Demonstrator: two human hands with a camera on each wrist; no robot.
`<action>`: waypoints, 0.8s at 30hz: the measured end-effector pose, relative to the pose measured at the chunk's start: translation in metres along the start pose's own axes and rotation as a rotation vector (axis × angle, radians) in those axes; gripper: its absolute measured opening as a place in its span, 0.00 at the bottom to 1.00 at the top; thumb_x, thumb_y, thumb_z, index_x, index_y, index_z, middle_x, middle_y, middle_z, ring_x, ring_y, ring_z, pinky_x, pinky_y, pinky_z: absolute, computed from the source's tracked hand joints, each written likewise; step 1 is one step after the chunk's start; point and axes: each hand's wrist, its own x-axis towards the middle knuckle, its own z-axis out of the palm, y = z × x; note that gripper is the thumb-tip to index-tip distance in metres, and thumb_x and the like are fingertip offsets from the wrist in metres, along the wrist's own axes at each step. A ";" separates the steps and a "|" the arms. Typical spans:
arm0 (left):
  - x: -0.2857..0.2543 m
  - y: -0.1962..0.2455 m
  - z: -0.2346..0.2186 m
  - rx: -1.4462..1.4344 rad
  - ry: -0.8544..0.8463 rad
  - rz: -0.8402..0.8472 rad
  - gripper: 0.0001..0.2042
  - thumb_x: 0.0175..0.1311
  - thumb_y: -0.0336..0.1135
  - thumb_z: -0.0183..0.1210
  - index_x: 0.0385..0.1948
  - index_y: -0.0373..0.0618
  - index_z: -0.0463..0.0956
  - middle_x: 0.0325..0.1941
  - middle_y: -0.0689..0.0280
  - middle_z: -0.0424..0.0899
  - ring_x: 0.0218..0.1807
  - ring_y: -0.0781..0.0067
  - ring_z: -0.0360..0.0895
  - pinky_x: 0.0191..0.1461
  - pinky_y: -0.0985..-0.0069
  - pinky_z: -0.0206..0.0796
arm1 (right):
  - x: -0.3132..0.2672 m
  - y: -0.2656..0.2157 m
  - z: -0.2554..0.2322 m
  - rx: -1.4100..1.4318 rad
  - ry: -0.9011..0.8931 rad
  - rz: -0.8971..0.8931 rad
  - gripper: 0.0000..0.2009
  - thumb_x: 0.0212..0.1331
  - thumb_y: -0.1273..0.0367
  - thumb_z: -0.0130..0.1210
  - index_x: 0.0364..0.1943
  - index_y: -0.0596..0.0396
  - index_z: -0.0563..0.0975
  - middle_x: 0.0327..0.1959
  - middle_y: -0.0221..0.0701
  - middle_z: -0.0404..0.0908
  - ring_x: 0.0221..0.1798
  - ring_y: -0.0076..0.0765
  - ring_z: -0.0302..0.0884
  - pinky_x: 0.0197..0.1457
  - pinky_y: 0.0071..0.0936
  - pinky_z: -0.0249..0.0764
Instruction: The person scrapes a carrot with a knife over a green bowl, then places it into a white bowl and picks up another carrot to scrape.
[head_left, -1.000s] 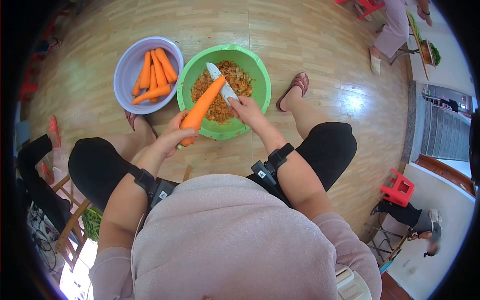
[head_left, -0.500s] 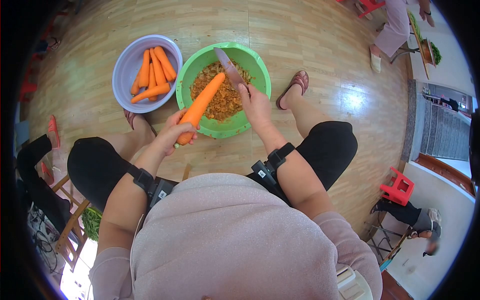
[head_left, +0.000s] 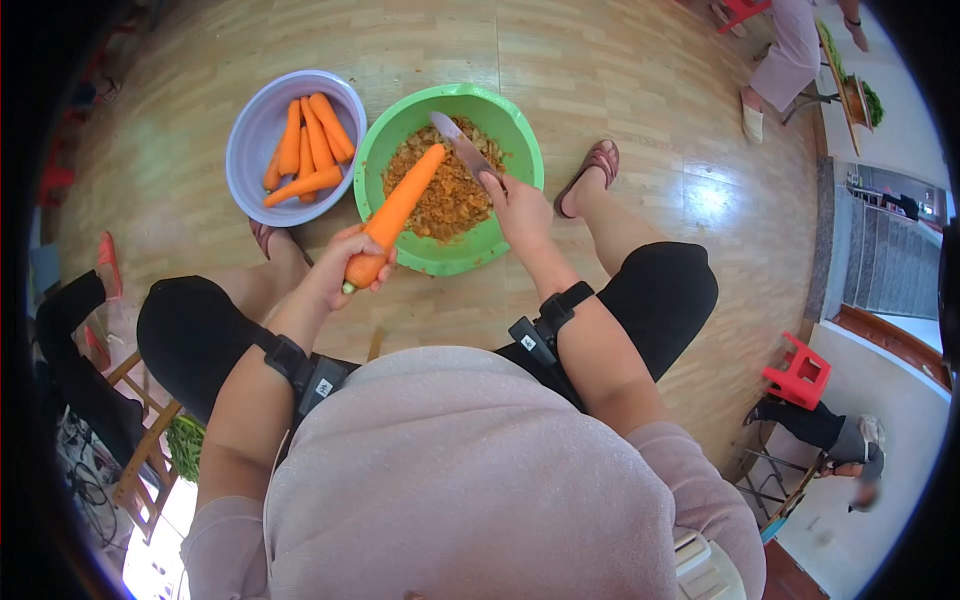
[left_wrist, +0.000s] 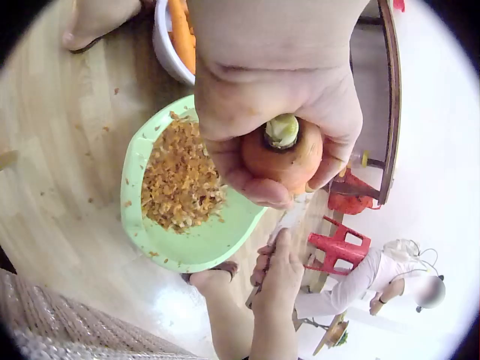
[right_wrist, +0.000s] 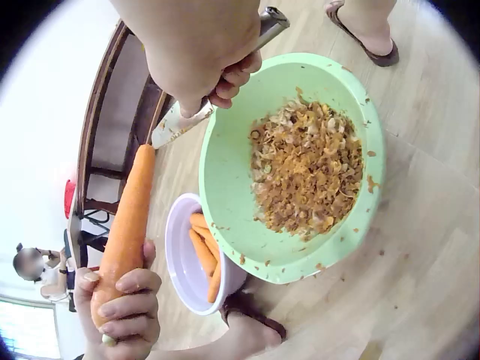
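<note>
My left hand [head_left: 345,265] grips a large orange carrot [head_left: 405,198] round its thick end, the pale stem stub showing by the palm in the left wrist view. The carrot's narrow tip points up and away, over the green basin [head_left: 535,170]. My right hand [head_left: 522,210] holds a knife [head_left: 460,142] by its handle, the blade beside the carrot's tip. In the right wrist view the metal handle end [right_wrist: 274,24] sticks out behind the fist. Below them, brown-orange shavings [right_wrist: 307,169] cover the basin's bottom.
A lilac basin [head_left: 240,160] with several whole carrots [head_left: 315,140] stands left of the green one on the wooden floor. Sandalled feet [head_left: 590,180] flank the basins. A red stool [head_left: 797,375] and other people are farther off at the sides.
The knife has swung off the carrot's surface to the right of its tip, the right hand shifting slightly right and back. The left hand's hold has turned a little on the carrot.
</note>
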 end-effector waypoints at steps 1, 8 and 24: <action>-0.001 -0.002 0.001 -0.021 0.011 -0.001 0.24 0.51 0.33 0.51 0.53 0.36 0.64 0.32 0.60 0.73 0.24 0.76 0.72 0.20 0.81 0.65 | -0.001 -0.003 -0.002 -0.003 -0.005 -0.004 0.22 0.62 0.49 0.46 0.28 0.51 0.79 0.20 0.42 0.77 0.25 0.51 0.76 0.27 0.43 0.71; 0.000 0.001 0.003 -0.059 -0.014 -0.039 0.25 0.53 0.35 0.49 0.54 0.37 0.63 0.31 0.61 0.72 0.23 0.77 0.70 0.20 0.82 0.64 | -0.015 -0.027 -0.002 0.159 0.020 -0.276 0.23 0.62 0.48 0.45 0.26 0.52 0.78 0.18 0.42 0.77 0.24 0.52 0.76 0.26 0.43 0.70; -0.001 0.000 0.005 -0.138 0.029 -0.038 0.25 0.55 0.37 0.49 0.56 0.37 0.61 0.33 0.62 0.72 0.24 0.78 0.70 0.21 0.83 0.63 | -0.030 -0.047 -0.006 0.222 -0.129 -0.370 0.21 0.60 0.49 0.48 0.25 0.51 0.79 0.18 0.40 0.77 0.24 0.50 0.76 0.26 0.42 0.71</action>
